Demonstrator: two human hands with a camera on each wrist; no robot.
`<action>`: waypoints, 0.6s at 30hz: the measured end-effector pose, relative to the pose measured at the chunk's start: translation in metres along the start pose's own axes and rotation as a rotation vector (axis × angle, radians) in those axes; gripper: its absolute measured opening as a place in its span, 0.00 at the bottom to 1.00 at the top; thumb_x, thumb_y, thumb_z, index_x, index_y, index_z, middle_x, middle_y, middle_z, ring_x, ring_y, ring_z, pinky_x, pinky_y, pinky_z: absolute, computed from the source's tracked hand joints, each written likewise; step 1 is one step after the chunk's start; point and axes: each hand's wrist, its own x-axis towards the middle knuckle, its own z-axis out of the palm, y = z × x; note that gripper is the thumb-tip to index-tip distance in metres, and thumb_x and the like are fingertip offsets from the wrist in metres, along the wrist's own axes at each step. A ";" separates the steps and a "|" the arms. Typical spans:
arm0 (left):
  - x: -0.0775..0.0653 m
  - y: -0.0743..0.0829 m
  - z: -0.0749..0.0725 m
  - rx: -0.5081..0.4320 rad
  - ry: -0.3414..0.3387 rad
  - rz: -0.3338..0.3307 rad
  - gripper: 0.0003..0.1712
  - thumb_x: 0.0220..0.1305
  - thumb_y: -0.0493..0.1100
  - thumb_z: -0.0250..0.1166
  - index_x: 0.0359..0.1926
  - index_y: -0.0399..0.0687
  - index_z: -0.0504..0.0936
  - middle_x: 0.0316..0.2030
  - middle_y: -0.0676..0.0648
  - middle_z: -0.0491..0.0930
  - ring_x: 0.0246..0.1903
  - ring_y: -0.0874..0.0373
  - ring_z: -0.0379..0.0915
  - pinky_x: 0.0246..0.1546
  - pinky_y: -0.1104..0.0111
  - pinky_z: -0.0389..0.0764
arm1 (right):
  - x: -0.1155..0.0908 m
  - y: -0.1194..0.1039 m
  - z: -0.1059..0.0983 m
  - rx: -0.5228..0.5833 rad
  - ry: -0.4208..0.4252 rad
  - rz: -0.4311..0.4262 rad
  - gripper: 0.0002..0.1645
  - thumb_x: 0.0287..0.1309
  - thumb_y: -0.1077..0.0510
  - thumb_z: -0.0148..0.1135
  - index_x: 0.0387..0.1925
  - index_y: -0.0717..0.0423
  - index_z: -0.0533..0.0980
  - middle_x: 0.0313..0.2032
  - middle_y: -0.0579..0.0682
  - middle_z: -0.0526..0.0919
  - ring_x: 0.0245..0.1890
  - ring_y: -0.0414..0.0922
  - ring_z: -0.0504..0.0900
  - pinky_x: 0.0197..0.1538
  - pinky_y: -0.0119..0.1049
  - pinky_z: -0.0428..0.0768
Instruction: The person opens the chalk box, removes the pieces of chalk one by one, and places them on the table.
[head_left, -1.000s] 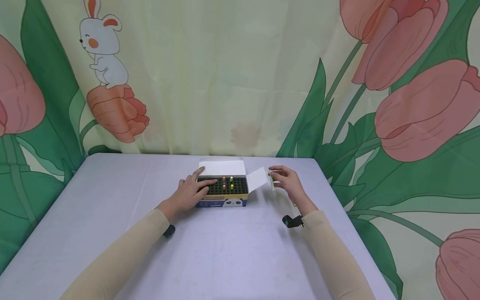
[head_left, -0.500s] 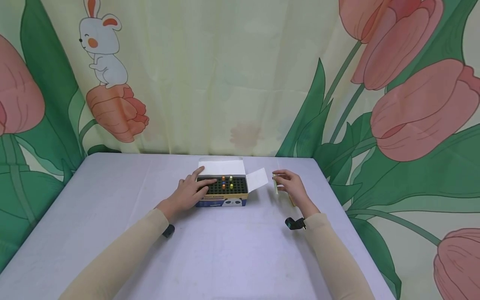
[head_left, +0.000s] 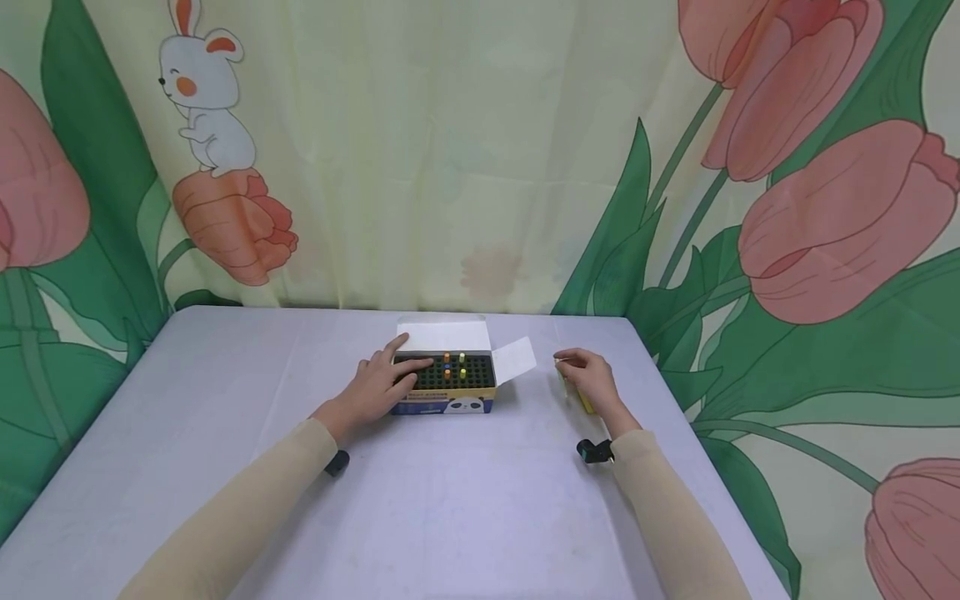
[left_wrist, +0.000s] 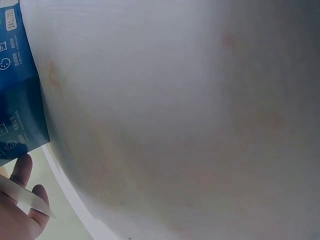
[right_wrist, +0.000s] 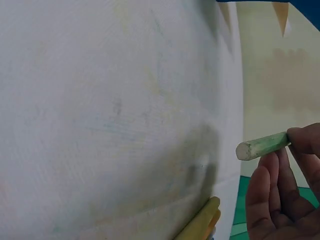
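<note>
My left hand (head_left: 369, 390) rests over the left end of an open chalk box (head_left: 420, 406), its fingers spread across the black holed insert (head_left: 480, 379). Several chalk ends, orange (head_left: 447, 373) and yellow (head_left: 462, 373) among them, stick up from the holes. In the left wrist view the box's blue side (left_wrist: 22, 107) shows beside the fingers. To the right of the box, my right hand (head_left: 590, 382) pinches a pale green stick of chalk (right_wrist: 262, 146) between thumb and fingers, above the table. Below that hand lie yellow chalk sticks (right_wrist: 197, 220), partly cut off by the frame.
A white lid (head_left: 444, 335) stands raised at the back of the box, and a white side flap (head_left: 514, 360) sticks out to the right. The white tabletop (head_left: 465, 500) ends at a printed curtain (head_left: 420, 167) behind.
My right hand has moved right and slightly toward me with the green chalk, away from the box flap. The left hand has stayed on the box.
</note>
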 end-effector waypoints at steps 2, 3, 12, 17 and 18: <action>-0.001 -0.001 0.000 0.001 0.002 0.002 0.26 0.82 0.58 0.43 0.73 0.70 0.74 0.83 0.43 0.42 0.66 0.32 0.66 0.57 0.36 0.63 | 0.001 0.003 0.000 -0.026 0.008 0.003 0.20 0.73 0.53 0.61 0.60 0.55 0.81 0.58 0.58 0.83 0.58 0.53 0.79 0.60 0.47 0.78; -0.001 -0.001 0.000 0.001 0.002 0.002 0.26 0.82 0.58 0.43 0.73 0.70 0.73 0.83 0.43 0.42 0.66 0.33 0.66 0.57 0.35 0.62 | 0.002 0.004 -0.001 -0.033 0.011 0.005 0.20 0.73 0.53 0.60 0.60 0.55 0.81 0.58 0.58 0.83 0.59 0.53 0.79 0.62 0.49 0.77; 0.001 0.000 -0.002 0.003 -0.004 -0.004 0.26 0.82 0.57 0.43 0.73 0.69 0.74 0.83 0.43 0.42 0.67 0.32 0.65 0.58 0.35 0.62 | 0.004 0.014 -0.005 -0.059 0.025 0.060 0.20 0.72 0.53 0.60 0.59 0.54 0.82 0.58 0.59 0.82 0.59 0.55 0.77 0.64 0.53 0.73; 0.000 0.001 -0.003 0.004 0.002 -0.006 0.26 0.82 0.58 0.42 0.73 0.69 0.74 0.83 0.42 0.43 0.66 0.33 0.66 0.58 0.34 0.63 | 0.003 0.018 -0.007 -0.057 0.023 0.085 0.19 0.72 0.55 0.58 0.59 0.55 0.82 0.59 0.61 0.81 0.58 0.55 0.77 0.62 0.52 0.74; 0.000 0.001 -0.003 0.001 0.002 -0.009 0.26 0.82 0.58 0.42 0.73 0.69 0.74 0.83 0.42 0.43 0.66 0.33 0.66 0.59 0.34 0.62 | 0.003 0.019 -0.007 -0.056 0.018 0.093 0.19 0.72 0.55 0.58 0.59 0.55 0.82 0.59 0.60 0.81 0.58 0.55 0.77 0.62 0.51 0.74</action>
